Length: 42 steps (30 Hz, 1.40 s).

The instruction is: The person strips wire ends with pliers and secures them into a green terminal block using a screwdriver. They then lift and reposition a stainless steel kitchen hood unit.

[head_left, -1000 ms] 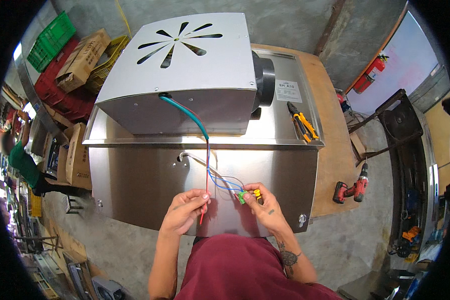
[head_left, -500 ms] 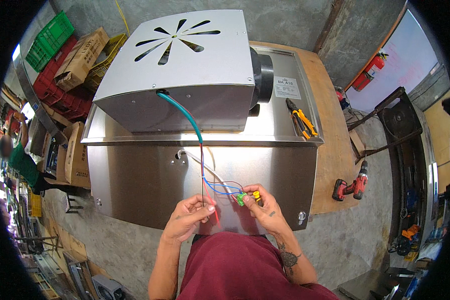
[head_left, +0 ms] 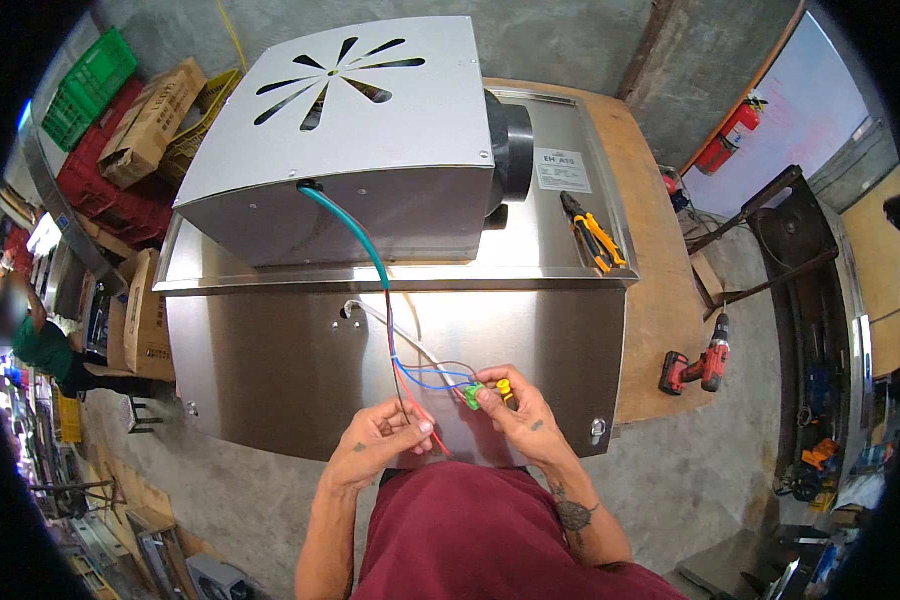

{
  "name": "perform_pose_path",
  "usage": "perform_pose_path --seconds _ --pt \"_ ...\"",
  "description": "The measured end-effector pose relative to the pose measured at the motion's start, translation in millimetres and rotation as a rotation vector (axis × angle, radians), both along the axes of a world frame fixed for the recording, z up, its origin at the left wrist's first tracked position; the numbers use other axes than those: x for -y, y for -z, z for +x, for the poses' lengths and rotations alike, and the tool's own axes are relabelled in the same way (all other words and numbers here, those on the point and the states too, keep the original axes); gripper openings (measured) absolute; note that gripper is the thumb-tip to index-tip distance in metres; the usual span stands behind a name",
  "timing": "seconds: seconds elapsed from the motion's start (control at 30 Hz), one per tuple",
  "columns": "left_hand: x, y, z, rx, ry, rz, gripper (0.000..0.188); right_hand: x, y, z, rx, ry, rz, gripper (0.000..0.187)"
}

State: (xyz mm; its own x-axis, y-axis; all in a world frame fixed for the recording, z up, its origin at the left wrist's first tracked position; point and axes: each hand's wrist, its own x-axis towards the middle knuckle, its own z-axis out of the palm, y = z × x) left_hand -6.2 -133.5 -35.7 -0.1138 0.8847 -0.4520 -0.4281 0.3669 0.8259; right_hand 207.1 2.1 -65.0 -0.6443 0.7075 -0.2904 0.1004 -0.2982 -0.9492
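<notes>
Between the closed thumb and fingers of my left hand (head_left: 385, 442) is a red wire (head_left: 442, 445), its free end pointing down and right toward my shirt. My right hand (head_left: 522, 418) pinches a green terminal block (head_left: 473, 397) and also keeps a short yellow-handled tool (head_left: 505, 387) in its fingers; the tool's tip is hidden. Blue wires (head_left: 432, 383) and a white cable (head_left: 418, 344) run to the block. The red wire comes down from a teal sleeve (head_left: 355, 225), which leaves a grey metal housing (head_left: 330, 150) with petal-shaped slots.
The housing sits on a stainless steel panel (head_left: 260, 370) on a wooden table (head_left: 655, 300). Yellow-handled pliers (head_left: 597, 237) lie on the panel's right. A red cordless drill (head_left: 698, 362) rests near the table's right edge. Crates (head_left: 88, 90) and cardboard boxes (head_left: 155, 120) stand left, with a person (head_left: 45, 340) beyond.
The view has shifted slightly, so everything sits a little further left. My left hand has moved a bit closer to the terminal block, and the red wire's end slants further right.
</notes>
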Motion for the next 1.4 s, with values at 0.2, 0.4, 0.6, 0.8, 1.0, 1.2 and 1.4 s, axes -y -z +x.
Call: perform_pose_path --seconds 0.2,0.4,0.6,0.8,1.0,1.2,1.4 --pt "-2.0 13.7 1.6 -0.136 -0.165 -0.011 0.013 3.3 7.3 -1.4 -0.026 0.005 0.023 0.026" --pt "-13.4 -7.2 23.7 0.023 -0.339 0.109 0.017 7.4 3.8 -3.6 -0.001 -0.023 0.133 0.027" --pt "-28.6 -6.2 35.4 -0.253 -0.489 0.268 0.018 17.3 -9.5 -6.4 0.016 0.01 0.207 0.026" --pt "-35.1 -5.2 39.8 -0.286 -0.54 0.31 0.017 20.7 -12.6 -7.7 0.029 0.03 0.242 0.024" --pt "-38.3 -10.5 39.8 -0.231 -0.562 0.292 0.018 20.0 -16.7 -7.9 0.045 0.018 0.197 0.029" --pt "-39.9 -7.1 37.7 -0.259 -0.55 0.299 0.019 20.7 -19.7 -9.3 0.049 0.021 0.203 0.028" --pt "-40.0 -3.9 38.7 -0.248 -0.539 0.291 0.018 22.4 -18.1 -9.5 0.049 0.021 0.209 0.027"
